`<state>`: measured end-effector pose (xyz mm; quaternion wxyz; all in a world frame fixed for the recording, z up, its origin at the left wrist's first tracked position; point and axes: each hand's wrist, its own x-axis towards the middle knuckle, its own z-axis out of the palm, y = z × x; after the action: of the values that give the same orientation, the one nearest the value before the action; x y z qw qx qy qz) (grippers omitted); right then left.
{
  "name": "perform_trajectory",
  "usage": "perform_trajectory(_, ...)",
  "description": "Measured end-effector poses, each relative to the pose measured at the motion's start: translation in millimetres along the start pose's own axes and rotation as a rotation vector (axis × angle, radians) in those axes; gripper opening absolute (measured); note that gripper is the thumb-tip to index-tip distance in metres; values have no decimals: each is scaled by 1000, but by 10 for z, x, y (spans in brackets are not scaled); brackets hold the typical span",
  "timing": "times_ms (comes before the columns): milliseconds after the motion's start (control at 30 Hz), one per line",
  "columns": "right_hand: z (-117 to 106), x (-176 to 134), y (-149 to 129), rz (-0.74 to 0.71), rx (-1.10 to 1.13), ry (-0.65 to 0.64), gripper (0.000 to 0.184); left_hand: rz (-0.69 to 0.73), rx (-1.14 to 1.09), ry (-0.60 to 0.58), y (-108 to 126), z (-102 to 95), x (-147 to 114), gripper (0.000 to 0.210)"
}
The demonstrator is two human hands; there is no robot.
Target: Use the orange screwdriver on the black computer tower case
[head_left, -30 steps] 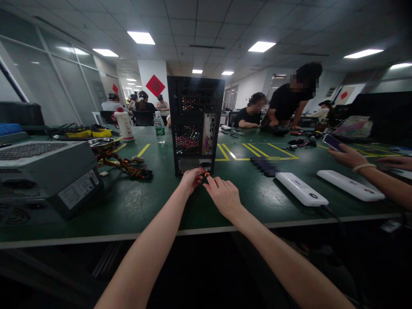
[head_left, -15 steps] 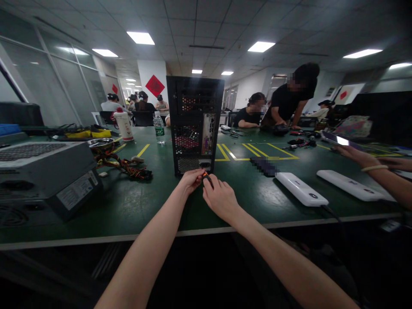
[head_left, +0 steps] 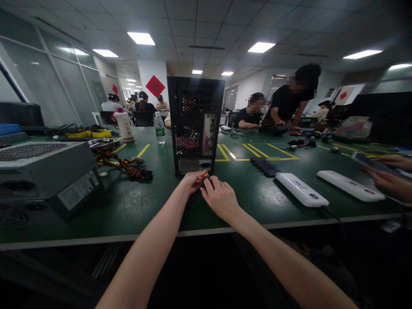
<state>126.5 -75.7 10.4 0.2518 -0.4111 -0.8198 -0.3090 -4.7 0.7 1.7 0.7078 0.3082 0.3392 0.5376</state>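
A black computer case (head_left: 197,116) stands upright on the green table, its back panel with vents and ports facing me. At its lower right edge, my right hand (head_left: 220,195) is closed round a small orange-and-black screwdriver (head_left: 206,176), which points towards the case. My left hand (head_left: 193,182) is pinched at the front end of the screwdriver, just below the power socket (head_left: 205,165). Whether its fingers hold the shaft or a small part is hidden. The screwdriver's tip cannot be made out.
A grey power supply (head_left: 48,178) with bundled cables (head_left: 128,167) lies left. Behind are a white flask (head_left: 124,125) and a water bottle (head_left: 159,128). White power banks (head_left: 301,189) lie right, near another person's hands (head_left: 391,176) holding a phone-like device. The table's front edge (head_left: 206,231) runs below my wrists.
The screwdriver has turned to a more upright angle, and my right fingers have shifted slightly on it. At the right, the other person's hands and device have moved lower and further right.
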Motion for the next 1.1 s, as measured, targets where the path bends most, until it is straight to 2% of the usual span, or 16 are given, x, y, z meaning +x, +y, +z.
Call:
perform_trajectory(200,59,11,3,-107,12,3,22,-21,5,69,-8,5,29,12)
perform_trajectory(400,74,9,22,-5,-25,9,16,-44,-42,-41,-4,-11,30,11)
perform_trajectory(633,58,23,3,-128,60,-13,25,-28,0,41,-16,-20,41,11)
perform_trajectory(733,88,21,4,-124,46,-10,21,-7,31,68,-16,-13,40,16)
perform_trajectory(933,81,26,9,-23,12,31,17,-46,14,-25,-5,1,13,10)
perform_trajectory(1100,43,36,0,-98,94,3,22,-26,38,10,-29,-42,45,11)
